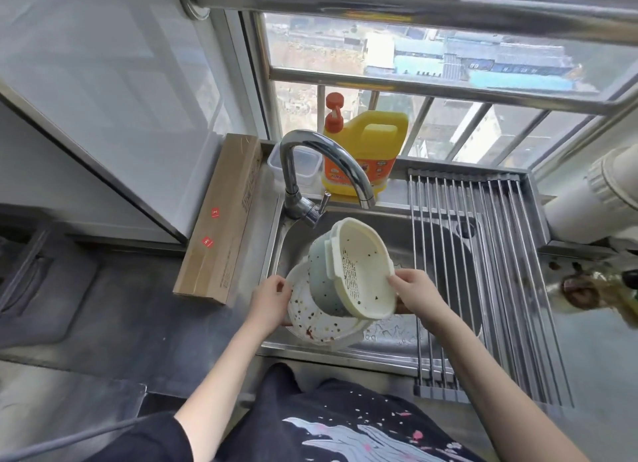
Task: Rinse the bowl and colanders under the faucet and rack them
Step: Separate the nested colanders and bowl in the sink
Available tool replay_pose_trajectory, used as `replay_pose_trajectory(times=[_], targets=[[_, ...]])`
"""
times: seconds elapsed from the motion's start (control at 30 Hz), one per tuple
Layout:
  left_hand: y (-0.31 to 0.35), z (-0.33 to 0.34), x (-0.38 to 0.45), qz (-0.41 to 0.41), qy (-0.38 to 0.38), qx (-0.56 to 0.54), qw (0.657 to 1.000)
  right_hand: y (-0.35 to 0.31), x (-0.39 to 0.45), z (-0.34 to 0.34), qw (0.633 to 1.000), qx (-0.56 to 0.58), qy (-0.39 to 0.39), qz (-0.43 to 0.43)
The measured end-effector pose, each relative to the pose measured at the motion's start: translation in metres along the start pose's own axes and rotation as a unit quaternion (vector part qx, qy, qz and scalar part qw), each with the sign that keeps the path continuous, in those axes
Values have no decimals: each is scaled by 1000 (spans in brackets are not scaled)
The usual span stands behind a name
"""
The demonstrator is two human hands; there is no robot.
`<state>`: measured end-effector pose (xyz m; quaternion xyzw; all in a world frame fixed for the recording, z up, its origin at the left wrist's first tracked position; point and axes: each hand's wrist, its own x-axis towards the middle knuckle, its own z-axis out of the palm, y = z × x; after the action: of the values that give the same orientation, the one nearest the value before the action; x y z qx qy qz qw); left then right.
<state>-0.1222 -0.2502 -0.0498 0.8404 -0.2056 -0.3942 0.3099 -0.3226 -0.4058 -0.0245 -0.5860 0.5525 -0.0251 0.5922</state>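
Over the steel sink (348, 353) I hold a nested stack tilted toward me. My left hand (269, 297) grips the rim of the white bowl (310, 323), which is speckled with red and brown bits. My right hand (414, 290) grips the rim of the cream colander (366, 268), dotted with dark specks. The cream colander sits inside a pale blue-green colander (322, 278), which sits in the bowl. The chrome faucet (341, 164) arches above the stack, and no water runs from it. A roll-up drying rack (497, 271) covers the sink's right side.
A yellow detergent jug (369, 150) with an orange pump and a clear plastic container (303, 164) stand on the ledge behind the faucet. A long cardboard box (224, 220) lies left of the sink. White pipes (593, 199) and a glass bottle (607, 289) are at the right.
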Motion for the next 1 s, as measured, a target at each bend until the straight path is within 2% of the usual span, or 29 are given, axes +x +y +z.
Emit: replay_pose_trajectory(times=[0.2,0.33,0.53,0.8,0.9,1.0], targets=[[-1,2,7,34,49,68,996,2,11,-3,987,123,44,98],[-2,3,12,36,76,85,993,8,23,2,963,188,107,158],[0,3,19,38,99,90,990,13,31,15,921,291,138,220],[3,10,25,69,83,146,983,13,40,20,893,342,151,249],[5,17,29,113,54,205,971,15,41,20,885,357,151,256],[8,27,38,124,20,229,965,15,42,20,884,356,153,261]])
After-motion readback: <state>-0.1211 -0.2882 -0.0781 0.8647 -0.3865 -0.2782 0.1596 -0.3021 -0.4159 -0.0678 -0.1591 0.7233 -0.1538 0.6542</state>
